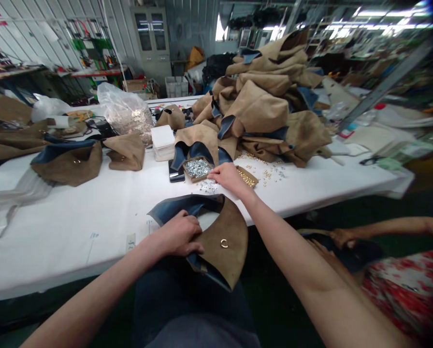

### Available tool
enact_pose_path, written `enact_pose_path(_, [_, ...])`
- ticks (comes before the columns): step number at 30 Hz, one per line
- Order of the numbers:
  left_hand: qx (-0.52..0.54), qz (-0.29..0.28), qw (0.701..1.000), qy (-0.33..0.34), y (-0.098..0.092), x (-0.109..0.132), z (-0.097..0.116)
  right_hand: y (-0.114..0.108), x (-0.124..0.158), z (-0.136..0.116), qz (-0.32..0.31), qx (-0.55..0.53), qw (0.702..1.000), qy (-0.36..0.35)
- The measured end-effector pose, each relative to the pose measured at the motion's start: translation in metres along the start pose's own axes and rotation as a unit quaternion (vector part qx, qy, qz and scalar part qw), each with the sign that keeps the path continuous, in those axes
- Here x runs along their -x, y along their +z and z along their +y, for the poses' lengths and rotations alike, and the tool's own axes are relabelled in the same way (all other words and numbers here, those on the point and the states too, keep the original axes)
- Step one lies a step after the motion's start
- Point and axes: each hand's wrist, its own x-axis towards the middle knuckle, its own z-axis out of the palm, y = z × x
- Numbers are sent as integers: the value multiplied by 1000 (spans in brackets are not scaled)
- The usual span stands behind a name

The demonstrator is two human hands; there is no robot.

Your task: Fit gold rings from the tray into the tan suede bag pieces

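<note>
My left hand is closed on the edge of a brown suede bag piece with a dark blue inner side. The piece hangs over the table's front edge above my lap, with a metal ring-shaped fitting on its brown face. My right hand reaches forward, its fingertips pinched at the right edge of a small box of silver rivets. Whatever those fingertips hold is too small to make out. Just right of the hand lies a small box of gold rivets.
Stacked bag pieces rise behind the boxes. A phone, white cards and a clear plastic bag stand left of them. Loose rivets are scattered rightward. At right, a co-worker's hand touches another dark piece.
</note>
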Motion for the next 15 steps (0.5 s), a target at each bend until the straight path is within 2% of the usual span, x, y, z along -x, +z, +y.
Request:
enact_pose_path(4, [8,16,1000,4,5,4,-2,9,-13,17,-20,-23,1000,8])
enact_pose_path(9, [-1,30,999,14,10,5,-7,17,-1,28,21,-81,996,44])
enact_pose_path(12, [-8,32,999,17,10,3,-7,15,3,31,55,-132,986,80])
enact_pose_path(15, [-14,33,999,13,9,3,-7,5,10,22,59,-146,983,92])
